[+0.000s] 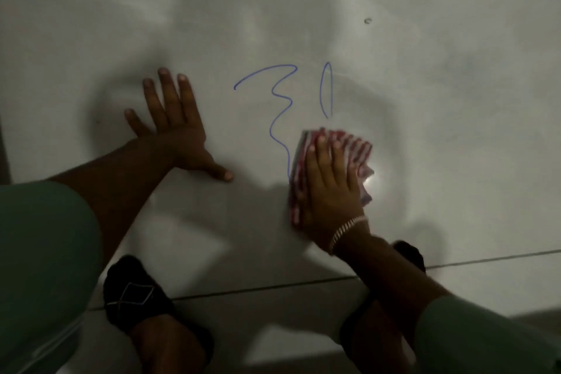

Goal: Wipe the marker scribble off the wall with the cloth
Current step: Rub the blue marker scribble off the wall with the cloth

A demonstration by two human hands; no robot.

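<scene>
A blue marker scribble (280, 109) runs down the pale grey wall (425, 85) as a wavy line, with a narrow blue loop (327, 89) to its right. My right hand (329, 188) presses a red-and-white striped cloth (358, 152) flat against the wall, just below the loop and over the wavy line's lower end. The cloth is blurred. My left hand (176, 127) lies flat on the wall to the left of the scribble, fingers spread, holding nothing.
A small dark mark (367, 20) sits on the wall at upper right. Below, a dark seam (273, 285) divides wall from tiled floor. My two feet in black socks (133, 294) stand close to the wall.
</scene>
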